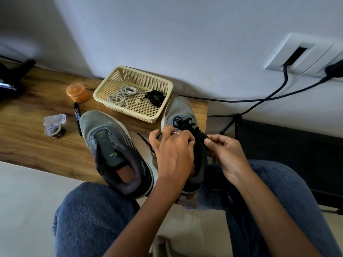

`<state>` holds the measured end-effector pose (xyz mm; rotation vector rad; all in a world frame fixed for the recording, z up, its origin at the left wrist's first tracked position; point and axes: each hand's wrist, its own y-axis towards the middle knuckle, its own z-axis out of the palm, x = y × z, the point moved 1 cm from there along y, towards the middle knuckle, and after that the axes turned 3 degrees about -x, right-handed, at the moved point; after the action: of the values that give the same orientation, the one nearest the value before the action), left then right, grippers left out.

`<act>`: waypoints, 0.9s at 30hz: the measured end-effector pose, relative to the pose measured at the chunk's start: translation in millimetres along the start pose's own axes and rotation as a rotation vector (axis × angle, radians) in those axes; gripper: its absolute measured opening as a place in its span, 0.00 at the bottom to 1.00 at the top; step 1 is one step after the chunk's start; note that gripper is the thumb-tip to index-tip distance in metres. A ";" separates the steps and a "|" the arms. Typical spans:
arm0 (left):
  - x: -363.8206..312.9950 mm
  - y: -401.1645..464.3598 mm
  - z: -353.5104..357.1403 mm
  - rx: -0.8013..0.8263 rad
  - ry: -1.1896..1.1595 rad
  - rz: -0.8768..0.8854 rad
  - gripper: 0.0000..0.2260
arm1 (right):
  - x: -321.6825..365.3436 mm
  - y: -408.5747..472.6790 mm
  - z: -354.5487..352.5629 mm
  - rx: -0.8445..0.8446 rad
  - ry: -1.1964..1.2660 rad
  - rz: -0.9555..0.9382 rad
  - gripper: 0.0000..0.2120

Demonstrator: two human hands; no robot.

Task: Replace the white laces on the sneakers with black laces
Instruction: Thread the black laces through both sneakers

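On the wooden bench (37,145), going from its left end, lie a small clear box with a tape roll (55,126), an orange jar (77,92) and a black marker (77,115). Next comes the unlaced sneaker (113,151), grey-green mesh at the toe and dark at the heel, its eyelets bare and tongue exposed, the heel overhanging the bench's near edge. Behind it, near the far edge, a beige basket (163,108) holds coiled white laces (121,95) on its left side and a bundled black lace (156,97) on its right.

At the bench's right end stands the second sneaker (178,108), of the same colours, with a black lace in its eyelets (182,123) crossing over the front rows. One loose end of that lace trails across the bench between the two shoes.

The left hand (172,151) lies over the shoe's middle, fingers curled and pinching the lace there. The right hand (224,154) is at the shoe's right side, fingers (208,140) bent tightly, pinching the dark lace or tongue; which one cannot be told.
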<state>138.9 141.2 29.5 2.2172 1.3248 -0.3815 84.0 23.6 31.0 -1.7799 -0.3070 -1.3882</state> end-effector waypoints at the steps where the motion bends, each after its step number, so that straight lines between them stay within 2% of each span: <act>1: 0.5 0.4 0.8 0.027 -0.049 -0.039 0.00 | 0.1 -0.2 -0.4 -0.001 0.000 -0.007 0.06; 7: 0.6 0.6 3.5 0.010 -0.120 -0.116 0.01 | -0.4 -0.7 -1.2 -0.007 0.005 -0.050 0.06; 16: -0.6 1.3 4.3 -0.055 -0.107 -0.124 0.02 | 1.3 -4.4 -1.1 0.009 -0.068 -0.159 0.08; 19: 0.3 1.9 5.9 -0.065 -0.104 -0.112 0.01 | 1.4 -5.5 -3.3 0.027 -0.225 -0.309 0.10; 24: 2.3 1.9 10.2 -0.068 -0.117 -0.108 0.01 | -1.5 -5.5 -3.7 -0.017 -0.576 -0.648 0.07; 27: 4.3 1.4 11.4 -0.066 -0.122 -0.113 0.01 | -4.1 -4.8 -2.9 -0.033 -0.655 -0.789 0.08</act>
<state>142.5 137.3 18.4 2.0370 1.3805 -0.4992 77.5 25.7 29.7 -2.2152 -1.4635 -1.2354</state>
